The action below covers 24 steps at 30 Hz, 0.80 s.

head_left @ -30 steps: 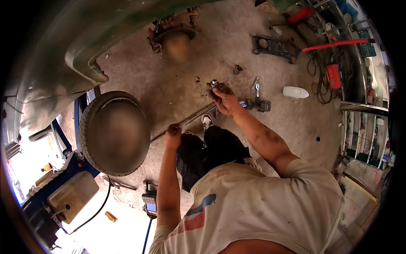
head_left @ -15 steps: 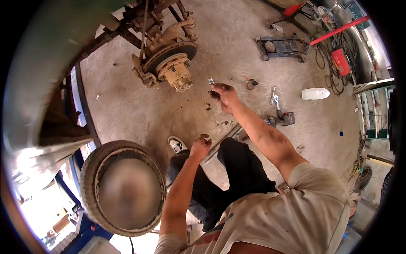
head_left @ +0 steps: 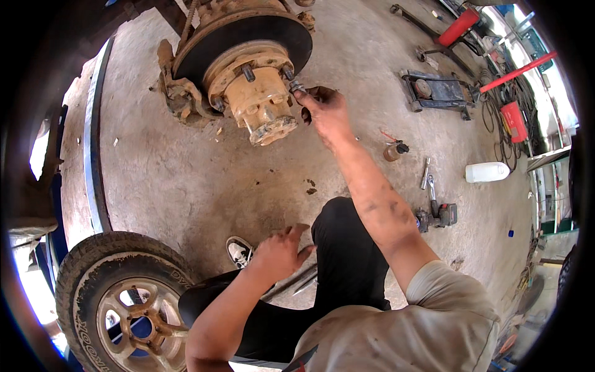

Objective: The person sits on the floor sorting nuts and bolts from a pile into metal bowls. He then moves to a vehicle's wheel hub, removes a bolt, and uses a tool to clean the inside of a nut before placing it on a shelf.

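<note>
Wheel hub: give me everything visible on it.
The hub is bare, its wheel off. A tan, rusty, grimy metal nose juts toward the camera, ringed by dark studs, with a dark brake disc behind it. It hangs above the concrete floor, top centre. The right hand reaches its right side, fingers on a small metal piece at a stud.

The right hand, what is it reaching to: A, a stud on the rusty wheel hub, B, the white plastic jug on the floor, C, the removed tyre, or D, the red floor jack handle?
A: the right hand has its fingertips at a stud on the wheel hub, far from the jug and tyre.
</note>
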Motion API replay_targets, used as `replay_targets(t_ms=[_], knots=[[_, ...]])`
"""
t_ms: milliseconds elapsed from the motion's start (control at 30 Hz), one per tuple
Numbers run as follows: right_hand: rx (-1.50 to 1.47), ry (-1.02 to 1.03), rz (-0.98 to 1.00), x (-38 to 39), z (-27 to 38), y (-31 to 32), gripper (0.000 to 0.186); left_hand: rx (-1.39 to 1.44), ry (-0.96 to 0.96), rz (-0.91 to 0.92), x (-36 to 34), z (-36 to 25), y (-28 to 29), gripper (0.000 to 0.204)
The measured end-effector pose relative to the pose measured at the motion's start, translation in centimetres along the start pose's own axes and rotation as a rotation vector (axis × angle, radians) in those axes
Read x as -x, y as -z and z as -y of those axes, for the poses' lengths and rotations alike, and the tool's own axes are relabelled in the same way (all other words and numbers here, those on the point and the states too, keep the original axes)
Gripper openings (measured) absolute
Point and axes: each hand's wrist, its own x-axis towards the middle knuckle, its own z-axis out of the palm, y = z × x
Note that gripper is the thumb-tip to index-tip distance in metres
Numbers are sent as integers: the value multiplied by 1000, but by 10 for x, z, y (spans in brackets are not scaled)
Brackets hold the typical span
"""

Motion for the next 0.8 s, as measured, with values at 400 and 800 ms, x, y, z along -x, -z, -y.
replay_targets(t_ms=[400,800], knots=[[46,76,-13,0,18,-6,28,-17,100,114,7,31,-10,49],[-264,-172,52,10,33,-5,27,-7,77,118,7,24,-9,51]])
